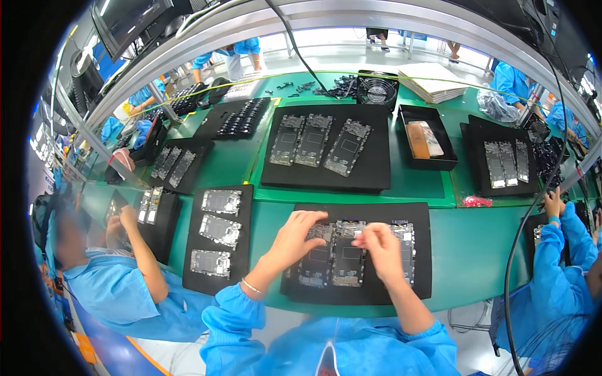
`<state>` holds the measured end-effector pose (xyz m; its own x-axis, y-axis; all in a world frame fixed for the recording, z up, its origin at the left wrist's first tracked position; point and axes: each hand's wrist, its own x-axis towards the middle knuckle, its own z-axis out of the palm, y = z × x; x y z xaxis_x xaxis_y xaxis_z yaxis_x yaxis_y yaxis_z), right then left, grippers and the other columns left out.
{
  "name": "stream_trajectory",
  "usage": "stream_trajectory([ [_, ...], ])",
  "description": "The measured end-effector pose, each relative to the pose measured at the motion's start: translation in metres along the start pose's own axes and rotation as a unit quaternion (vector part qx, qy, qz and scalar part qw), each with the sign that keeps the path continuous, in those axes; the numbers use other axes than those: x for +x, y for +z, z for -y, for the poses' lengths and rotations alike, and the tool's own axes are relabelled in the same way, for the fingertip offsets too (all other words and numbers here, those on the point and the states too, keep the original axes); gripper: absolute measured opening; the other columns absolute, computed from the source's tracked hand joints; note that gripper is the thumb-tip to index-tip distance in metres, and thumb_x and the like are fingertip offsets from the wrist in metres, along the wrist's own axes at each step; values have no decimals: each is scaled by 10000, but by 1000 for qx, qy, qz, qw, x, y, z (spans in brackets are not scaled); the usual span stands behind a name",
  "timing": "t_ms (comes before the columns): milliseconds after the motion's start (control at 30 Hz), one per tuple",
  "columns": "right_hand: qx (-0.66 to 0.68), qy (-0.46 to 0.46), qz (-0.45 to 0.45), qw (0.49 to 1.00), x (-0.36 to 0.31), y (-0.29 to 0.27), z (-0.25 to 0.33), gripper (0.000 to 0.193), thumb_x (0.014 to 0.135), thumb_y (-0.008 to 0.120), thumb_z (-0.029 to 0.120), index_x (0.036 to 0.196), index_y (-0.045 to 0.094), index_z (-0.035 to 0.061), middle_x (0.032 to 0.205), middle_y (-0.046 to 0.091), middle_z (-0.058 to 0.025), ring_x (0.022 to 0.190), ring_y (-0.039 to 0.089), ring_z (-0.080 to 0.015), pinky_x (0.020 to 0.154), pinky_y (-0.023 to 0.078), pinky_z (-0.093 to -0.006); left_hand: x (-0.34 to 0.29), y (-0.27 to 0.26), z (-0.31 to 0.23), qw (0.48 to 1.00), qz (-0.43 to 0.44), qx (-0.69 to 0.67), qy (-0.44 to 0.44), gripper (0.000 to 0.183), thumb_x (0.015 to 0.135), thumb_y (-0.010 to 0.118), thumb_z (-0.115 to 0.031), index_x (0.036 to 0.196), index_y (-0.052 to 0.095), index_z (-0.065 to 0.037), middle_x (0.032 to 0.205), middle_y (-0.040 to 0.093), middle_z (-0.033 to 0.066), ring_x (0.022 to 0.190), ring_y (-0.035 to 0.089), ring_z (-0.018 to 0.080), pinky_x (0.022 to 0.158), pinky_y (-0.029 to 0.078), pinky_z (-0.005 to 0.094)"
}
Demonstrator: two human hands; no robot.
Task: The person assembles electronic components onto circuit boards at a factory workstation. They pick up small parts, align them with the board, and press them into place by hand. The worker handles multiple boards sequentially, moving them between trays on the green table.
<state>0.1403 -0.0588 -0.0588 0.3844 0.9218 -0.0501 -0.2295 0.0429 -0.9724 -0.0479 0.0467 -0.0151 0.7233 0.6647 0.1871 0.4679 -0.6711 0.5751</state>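
A black foam pad point(419, 285) lies in front of me with three bare circuit boards side by side. My left hand point(293, 241) is over the upper part of the left circuit board point(313, 268), fingers stretched and apart, thumb toward the middle board. At the upper end of the middle circuit board point(348, 266), my right hand point(379, 247) has thumb and fingers pinched together. Something small and pale shows at those fingertips, too small to name. The right circuit board point(407, 250) is partly hidden behind that hand.
Another pad point(194, 279) with three boards lies to the left, and a stacked black pad point(370, 178) with three boards is farther back. Beyond are a black tray point(429, 164), a fan point(377, 91) and a metal frame point(401, 12). Co-workers sit on both sides; a cable point(517, 250) hangs at right.
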Motion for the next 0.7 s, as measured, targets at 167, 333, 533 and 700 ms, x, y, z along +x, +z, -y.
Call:
stream_trajectory([
  [167, -332, -137, -230, 905, -38, -123, -4, 93, 871, 565, 104, 890, 569, 13, 1095, 561, -152, 1027, 545, -213, 903, 423, -346, -44, 30, 49, 984, -97, 99, -110, 613, 793, 678, -261, 1269, 422, 29, 1155, 515, 220, 1075, 490, 323, 911, 426, 381],
  [333, -224, 1, -153, 962, -54, -147, -31, 172, 894, 559, 191, 905, 606, 26, 1038, 611, -132, 1109, 511, -268, 974, 361, -355, -67, 27, 69, 944, 39, -204, -257, 581, 861, 590, -238, 1302, 382, 79, 1177, 516, 218, 1003, 546, 275, 894, 437, 369],
  [533, -170, 16, -231, 958, -68, -186, -12, 159, 870, 622, 171, 933, 617, 26, 898, 593, 0, 846, 517, -72, 765, 411, -217, -56, 10, -16, 824, 70, -467, -311, 636, 869, 604, -129, 1386, 269, 30, 1274, 413, 131, 1031, 517, 179, 865, 448, 319],
  [700, -264, 46, -278, 922, -82, -312, 27, 198, 850, 594, 178, 930, 617, -2, 785, 586, -4, 709, 493, -67, 629, 413, -227, -8, 100, -102, 763, 145, -579, -248, 542, 857, 625, -189, 1317, 384, -33, 1175, 505, 82, 985, 523, 159, 842, 432, 318],
])
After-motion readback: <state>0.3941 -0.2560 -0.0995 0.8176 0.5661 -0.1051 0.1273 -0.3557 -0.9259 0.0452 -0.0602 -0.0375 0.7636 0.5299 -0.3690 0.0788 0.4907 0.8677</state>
